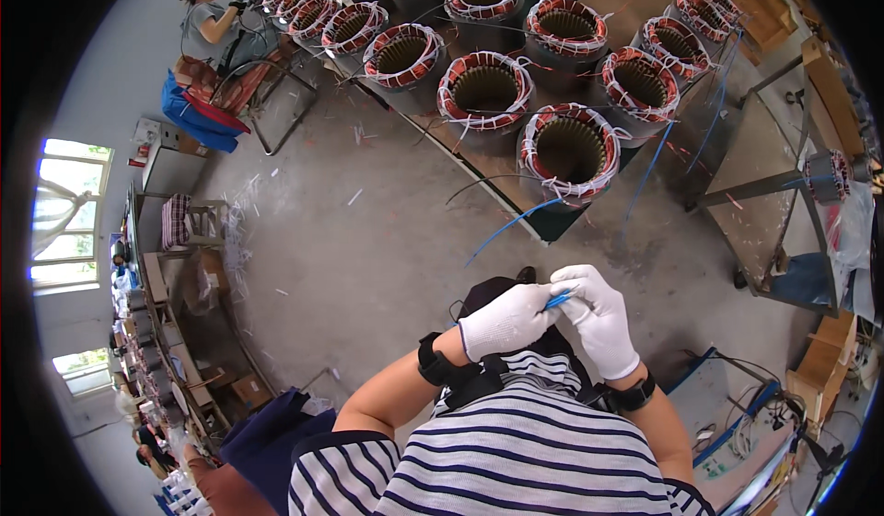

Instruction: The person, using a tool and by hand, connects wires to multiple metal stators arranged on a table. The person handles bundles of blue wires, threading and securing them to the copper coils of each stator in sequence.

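Note:
My left hand and my right hand, both in white knit gloves, meet in front of my chest. A slim blue object sits between them, pinched by the fingers of both. Most of it is hidden by the gloves, so its kind does not show. Ahead stands the nearest motor stator, a grey cylinder with orange copper windings laced in white cord. A blue lead hangs from it, apart from my hands.
More wound stators stand in rows on the table, whose near corner points toward me. A metal trolley is at the right, a blue-edged cart at the lower right. Another person works at the far left. Scraps lie on the floor.

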Action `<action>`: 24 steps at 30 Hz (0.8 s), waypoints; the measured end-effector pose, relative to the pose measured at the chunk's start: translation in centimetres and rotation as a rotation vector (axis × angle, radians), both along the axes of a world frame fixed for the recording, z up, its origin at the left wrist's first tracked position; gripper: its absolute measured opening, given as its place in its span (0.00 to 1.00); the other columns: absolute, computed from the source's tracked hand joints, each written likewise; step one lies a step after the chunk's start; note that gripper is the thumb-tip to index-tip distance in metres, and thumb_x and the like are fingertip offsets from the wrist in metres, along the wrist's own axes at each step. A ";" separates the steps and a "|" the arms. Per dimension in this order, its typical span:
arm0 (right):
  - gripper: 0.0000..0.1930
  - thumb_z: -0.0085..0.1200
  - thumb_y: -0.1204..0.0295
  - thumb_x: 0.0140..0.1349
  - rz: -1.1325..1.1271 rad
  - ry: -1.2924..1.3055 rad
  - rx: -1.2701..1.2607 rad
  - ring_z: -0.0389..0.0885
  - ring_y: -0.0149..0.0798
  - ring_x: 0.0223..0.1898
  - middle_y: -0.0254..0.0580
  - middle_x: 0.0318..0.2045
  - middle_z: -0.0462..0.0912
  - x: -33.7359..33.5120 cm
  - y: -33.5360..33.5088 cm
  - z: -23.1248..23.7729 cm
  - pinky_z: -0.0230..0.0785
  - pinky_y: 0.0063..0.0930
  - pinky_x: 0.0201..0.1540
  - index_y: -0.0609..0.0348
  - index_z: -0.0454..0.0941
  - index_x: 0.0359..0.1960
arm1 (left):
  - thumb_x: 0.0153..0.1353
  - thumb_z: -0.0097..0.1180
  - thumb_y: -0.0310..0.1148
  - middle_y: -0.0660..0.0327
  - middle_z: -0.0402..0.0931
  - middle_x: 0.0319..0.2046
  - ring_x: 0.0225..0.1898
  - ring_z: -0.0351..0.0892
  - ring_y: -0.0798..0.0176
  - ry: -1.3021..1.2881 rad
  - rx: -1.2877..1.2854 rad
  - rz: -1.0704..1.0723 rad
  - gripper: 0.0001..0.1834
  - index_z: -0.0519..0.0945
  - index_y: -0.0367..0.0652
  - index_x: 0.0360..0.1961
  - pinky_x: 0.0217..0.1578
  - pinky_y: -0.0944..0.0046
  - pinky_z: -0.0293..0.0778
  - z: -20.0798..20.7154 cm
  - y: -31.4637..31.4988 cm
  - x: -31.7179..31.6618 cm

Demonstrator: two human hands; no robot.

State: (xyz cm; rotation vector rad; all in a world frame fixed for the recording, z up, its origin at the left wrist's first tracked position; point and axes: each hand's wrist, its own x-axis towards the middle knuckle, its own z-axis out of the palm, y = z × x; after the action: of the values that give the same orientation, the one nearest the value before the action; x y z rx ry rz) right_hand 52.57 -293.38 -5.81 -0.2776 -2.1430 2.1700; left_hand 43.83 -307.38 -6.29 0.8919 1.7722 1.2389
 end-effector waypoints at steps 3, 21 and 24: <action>0.04 0.51 0.83 0.55 -0.020 -0.048 -0.042 0.75 0.35 0.42 0.43 0.39 0.76 0.0 -1.1 0.4 0.66 0.24 0.47 0.67 0.77 0.32 | 0.61 0.47 0.31 0.43 0.75 0.26 0.30 0.76 0.42 -0.063 -0.013 -0.064 0.10 0.73 0.34 0.37 0.33 0.54 0.70 -1.0 -1.7 -0.2; 0.08 0.55 0.65 0.50 -0.238 -0.164 1.418 0.73 0.40 0.28 0.37 0.20 0.71 -19.3 -8.9 -1.6 0.63 0.35 0.31 0.52 0.73 0.18 | 0.61 0.51 0.28 0.58 0.69 0.16 0.20 0.67 0.70 -0.025 -0.140 0.322 0.09 0.78 0.36 0.39 0.24 0.68 0.67 -1.7 -8.6 -19.9; 0.09 0.53 0.73 0.52 -0.430 -0.180 1.036 0.72 0.45 0.23 0.43 0.18 0.70 -18.6 -8.6 -0.8 0.63 0.38 0.26 0.56 0.70 0.17 | 0.61 0.50 0.27 0.59 0.70 0.17 0.19 0.67 0.71 -0.091 -0.096 0.289 0.09 0.78 0.36 0.39 0.24 0.69 0.67 -2.4 -8.0 -21.4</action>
State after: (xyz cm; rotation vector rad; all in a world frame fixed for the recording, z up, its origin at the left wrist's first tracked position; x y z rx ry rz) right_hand 33.99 -301.94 -6.60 -0.7406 -2.6299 0.6798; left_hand 22.47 -315.40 -8.68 0.5289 1.9157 1.3386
